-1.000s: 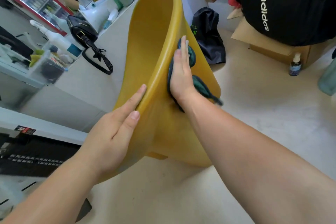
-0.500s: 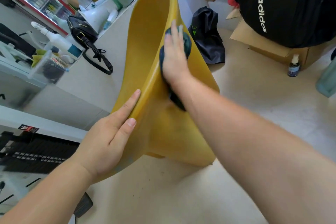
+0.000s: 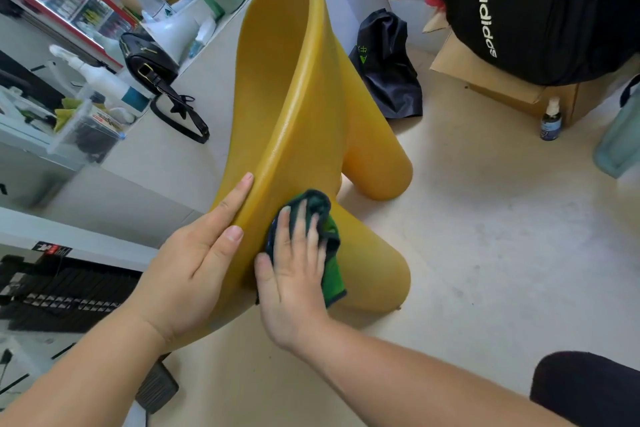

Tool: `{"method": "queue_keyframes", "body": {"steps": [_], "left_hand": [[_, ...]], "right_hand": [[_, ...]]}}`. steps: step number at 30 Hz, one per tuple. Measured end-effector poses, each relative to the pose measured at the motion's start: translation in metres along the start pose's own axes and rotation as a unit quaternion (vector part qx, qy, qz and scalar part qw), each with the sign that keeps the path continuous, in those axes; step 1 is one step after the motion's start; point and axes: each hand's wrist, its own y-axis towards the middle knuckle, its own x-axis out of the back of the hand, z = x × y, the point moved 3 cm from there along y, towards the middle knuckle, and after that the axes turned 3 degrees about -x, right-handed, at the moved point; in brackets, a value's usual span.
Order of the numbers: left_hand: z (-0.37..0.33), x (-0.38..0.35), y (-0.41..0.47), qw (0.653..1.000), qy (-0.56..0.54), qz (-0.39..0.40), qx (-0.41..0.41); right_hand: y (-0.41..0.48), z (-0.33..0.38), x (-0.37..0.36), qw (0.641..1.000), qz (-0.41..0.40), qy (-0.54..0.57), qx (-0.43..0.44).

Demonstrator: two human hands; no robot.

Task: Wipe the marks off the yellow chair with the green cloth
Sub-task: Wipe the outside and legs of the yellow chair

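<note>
The yellow chair [image 3: 301,107] is a moulded plastic shell tipped on its side on the pale floor, with two rounded legs pointing right. My left hand [image 3: 194,267] grips the near rim of the shell, thumb on the outer side and fingers curled over the edge. My right hand [image 3: 294,267] lies flat with straight fingers on the green cloth [image 3: 329,246], pressing it against the chair's outer surface just right of the left hand. The cloth is bunched, and part of it hangs below the palm.
A black backpack [image 3: 530,7] sits on a cardboard box [image 3: 485,80] at the upper right, with a small spray bottle [image 3: 550,121] beside it. A black bag [image 3: 388,66] lies behind the chair. A counter [image 3: 138,156] with a handbag and bottles runs along the left.
My right hand has slid the cloth down the chair's outer side from near the top towards me, ending next to the left hand. The left hand has kept its hold on the rim.
</note>
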Motion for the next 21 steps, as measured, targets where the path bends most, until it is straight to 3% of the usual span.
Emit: {"method": "queue_keyframes", "body": {"steps": [4, 6, 9, 12, 16, 18, 21], "left_hand": [[-0.001, 0.0, 0.001, 1.0, 0.004, -0.001, 0.004], [-0.001, 0.001, 0.002, 1.0, 0.017, 0.0, 0.009], [-0.002, 0.0, 0.0, 0.999, 0.032, -0.004, 0.011], [-0.001, 0.0, 0.001, 0.999, 0.032, -0.007, 0.01], [0.0, -0.001, 0.002, 0.999, 0.037, -0.007, -0.001], [-0.001, -0.001, 0.002, 0.999, 0.033, -0.01, 0.0], [-0.001, 0.0, 0.003, 1.0, 0.022, -0.014, -0.006]], "right_hand": [[0.097, -0.016, 0.027, 0.992, -0.107, 0.041, -0.053], [0.137, -0.021, 0.043, 0.982, -0.113, 0.136, -0.063], [0.165, -0.03, 0.059, 0.937, -0.094, 0.287, -0.173], [0.145, -0.022, 0.054, 0.928, -0.086, 0.276, -0.235], [0.047, 0.017, 0.018, 0.987, -0.044, 0.103, -0.112], [0.028, 0.032, 0.014, 0.99, -0.023, 0.123, -0.065], [0.073, 0.04, 0.044, 0.983, -0.101, 0.155, -0.012]]}}
